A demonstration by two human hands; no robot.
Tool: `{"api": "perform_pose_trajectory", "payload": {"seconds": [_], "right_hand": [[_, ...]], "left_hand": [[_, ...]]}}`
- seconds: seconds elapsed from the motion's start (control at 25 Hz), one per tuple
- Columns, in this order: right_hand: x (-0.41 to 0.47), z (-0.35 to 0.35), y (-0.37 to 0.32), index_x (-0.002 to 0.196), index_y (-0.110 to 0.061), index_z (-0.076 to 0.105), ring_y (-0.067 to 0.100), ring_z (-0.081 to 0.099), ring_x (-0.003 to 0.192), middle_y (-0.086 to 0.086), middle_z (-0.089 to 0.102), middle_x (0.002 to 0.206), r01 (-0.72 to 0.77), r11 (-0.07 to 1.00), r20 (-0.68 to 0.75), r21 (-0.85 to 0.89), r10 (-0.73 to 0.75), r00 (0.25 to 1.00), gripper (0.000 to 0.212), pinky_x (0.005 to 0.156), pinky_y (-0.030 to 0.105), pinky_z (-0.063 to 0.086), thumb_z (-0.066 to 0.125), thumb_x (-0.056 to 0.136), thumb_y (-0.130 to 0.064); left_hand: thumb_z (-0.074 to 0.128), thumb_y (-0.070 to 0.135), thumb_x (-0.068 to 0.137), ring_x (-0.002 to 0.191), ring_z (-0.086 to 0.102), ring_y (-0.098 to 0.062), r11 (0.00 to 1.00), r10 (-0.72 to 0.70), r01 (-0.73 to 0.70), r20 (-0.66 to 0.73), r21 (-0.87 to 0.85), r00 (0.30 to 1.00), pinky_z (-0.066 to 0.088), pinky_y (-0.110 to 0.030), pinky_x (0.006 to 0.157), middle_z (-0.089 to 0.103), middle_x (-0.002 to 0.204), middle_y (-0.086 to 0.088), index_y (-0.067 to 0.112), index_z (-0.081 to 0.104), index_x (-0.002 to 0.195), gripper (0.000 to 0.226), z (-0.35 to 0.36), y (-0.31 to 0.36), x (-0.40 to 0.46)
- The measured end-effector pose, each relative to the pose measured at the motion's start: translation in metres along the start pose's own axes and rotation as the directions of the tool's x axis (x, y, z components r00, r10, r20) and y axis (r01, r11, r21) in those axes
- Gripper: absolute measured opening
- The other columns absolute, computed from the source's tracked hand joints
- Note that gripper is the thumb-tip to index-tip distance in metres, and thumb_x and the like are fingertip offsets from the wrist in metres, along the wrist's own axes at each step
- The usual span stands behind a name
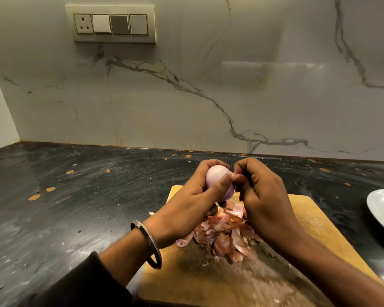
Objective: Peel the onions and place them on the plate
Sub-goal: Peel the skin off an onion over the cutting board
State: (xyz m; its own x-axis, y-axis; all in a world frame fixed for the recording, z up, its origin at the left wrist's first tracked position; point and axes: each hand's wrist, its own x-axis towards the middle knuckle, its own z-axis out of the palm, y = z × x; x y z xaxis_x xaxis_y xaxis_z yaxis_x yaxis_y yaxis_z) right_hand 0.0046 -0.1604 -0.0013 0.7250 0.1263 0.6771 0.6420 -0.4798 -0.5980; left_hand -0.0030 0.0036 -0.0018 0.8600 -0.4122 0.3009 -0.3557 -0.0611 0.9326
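A pale peeled onion (217, 180) is gripped by the left hand (186, 207) above the wooden cutting board (308, 220). Its tip is pinched by the right hand (264, 196). Onion skins (226, 233) are heaped below.

Illumination is dim and warm. A soft horizontal glare band lies across the marble backsplash (264, 65). The dark surface (53, 185) shows streaky reflections. Wide-angle distortion curves the frame edges. The right forearm (341, 273) is blurred in the foreground.
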Motion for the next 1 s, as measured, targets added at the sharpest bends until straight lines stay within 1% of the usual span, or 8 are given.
{"api": "perform_pose_trajectory", "payload": {"seconds": [0.2, 0.32, 0.44, 0.56, 0.72, 0.8, 0.88, 1.0], "right_hand": [[0.001, 0.005, -0.007, 0.082, -0.019, 0.049, 0.006, 0.039, 0.068, -0.007, 0.047, 0.076, 0.222, 0.955, -0.154, -0.195, -0.253, 0.955, 0.029, 0.062, 0.013, 0.037, 0.049, 0.084, 0.010], [0.000, 0.004, -0.011, 0.081, -0.010, 0.055, 0.003, 0.039, 0.069, -0.005, 0.047, 0.081, 0.328, 0.918, -0.174, -0.222, -0.368, 0.913, 0.017, 0.065, 0.008, 0.037, 0.042, 0.084, 0.000], [-0.001, 0.005, -0.014, 0.079, -0.004, 0.058, 0.002, 0.041, 0.072, -0.005, 0.047, 0.085, 0.400, 0.892, -0.180, -0.211, -0.438, 0.881, 0.016, 0.067, 0.008, 0.039, 0.044, 0.084, 0.001], [-0.002, 0.006, -0.016, 0.079, -0.004, 0.058, 0.000, 0.042, 0.074, -0.005, 0.047, 0.088, 0.464, 0.865, -0.178, -0.190, -0.495, 0.850, 0.013, 0.072, 0.005, 0.038, 0.049, 0.083, 0.005], [-0.003, 0.006, -0.010, 0.082, -0.014, 0.054, 0.004, 0.045, 0.069, -0.006, 0.049, 0.080, 0.315, 0.940, -0.211, -0.130, -0.336, 0.918, 0.019, 0.066, 0.008, 0.038, 0.047, 0.080, 0.004], [-0.003, 0.007, -0.006, 0.083, -0.018, 0.052, 0.005, 0.048, 0.070, -0.007, 0.052, 0.078, 0.166, 0.982, -0.223, -0.091, -0.182, 0.958, 0.024, 0.064, 0.009, 0.038, 0.050, 0.084, 0.005], [-0.003, 0.005, -0.002, 0.085, -0.017, 0.056, 0.005, 0.055, 0.075, -0.005, 0.059, 0.080, 0.063, 0.998, -0.216, -0.022, -0.066, 0.974, 0.023, 0.063, 0.011, 0.042, 0.056, 0.090, 0.006], [-0.002, -0.001, -0.001, 0.094, -0.015, 0.065, 0.012, 0.065, 0.083, -0.002, 0.067, 0.088, 0.019, 0.993, -0.141, 0.115, -0.002, 0.990, 0.021, 0.069, 0.020, 0.055, 0.062, 0.091, 0.006]], "left_hand": [[0.042, 0.069, 0.090, 0.051, 0.032, -0.008, 0.965, -0.142, 0.152, 0.059, -0.214, 0.988, 0.023, -0.020, 0.046, 0.050, 0.072, -0.003, 0.015, 0.053, 0.108, 0.057, 0.001, 0.003, 0.001], [0.042, 0.076, 0.083, 0.043, 0.026, -0.005, 0.896, -0.239, 0.293, 0.194, -0.333, 0.951, 0.013, -0.019, 0.043, 0.044, 0.059, 0.003, 0.020, 0.061, 0.086, 0.059, -0.001, 0.005, 0.001], [0.045, 0.081, 0.074, 0.036, 0.023, -0.005, 0.840, -0.316, 0.395, 0.255, -0.372, 0.914, 0.012, -0.018, 0.039, 0.038, 0.049, 0.002, 0.017, 0.058, 0.073, 0.066, -0.002, 0.005, 0.000], [0.041, 0.079, 0.080, 0.031, 0.031, -0.011, 0.838, -0.301, 0.382, 0.255, -0.390, 0.919, 0.017, -0.018, 0.037, 0.043, 0.045, -0.006, 0.011, 0.060, 0.079, 0.070, -0.002, 0.001, 0.000], [0.033, 0.076, 0.086, 0.056, 0.057, -0.021, 0.841, -0.219, 0.274, 0.169, -0.467, 0.961, 0.041, -0.023, 0.041, 0.065, 0.082, -0.017, 0.007, 0.063, 0.108, 0.078, -0.001, 0.003, 0.004], [0.045, 0.068, 0.085, 0.067, 0.062, -0.022, 0.890, -0.174, 0.178, 0.047, -0.421, 0.984, 0.049, -0.025, 0.046, 0.066, 0.097, -0.013, 0.016, 0.059, 0.116, 0.063, -0.001, 0.003, 0.006], [0.062, 0.051, 0.086, 0.071, 0.063, -0.021, 0.935, -0.098, 0.089, -0.011, -0.343, 0.995, 0.051, -0.027, 0.050, 0.065, 0.100, -0.007, 0.026, 0.053, 0.121, 0.044, 0.000, 0.001, 0.005], [0.065, 0.038, 0.087, 0.073, 0.057, -0.018, 0.950, -0.041, 0.041, 0.007, -0.309, 0.999, 0.048, -0.024, 0.052, 0.061, 0.104, -0.006, 0.032, 0.057, 0.121, 0.035, -0.001, -0.001, 0.001]]}}
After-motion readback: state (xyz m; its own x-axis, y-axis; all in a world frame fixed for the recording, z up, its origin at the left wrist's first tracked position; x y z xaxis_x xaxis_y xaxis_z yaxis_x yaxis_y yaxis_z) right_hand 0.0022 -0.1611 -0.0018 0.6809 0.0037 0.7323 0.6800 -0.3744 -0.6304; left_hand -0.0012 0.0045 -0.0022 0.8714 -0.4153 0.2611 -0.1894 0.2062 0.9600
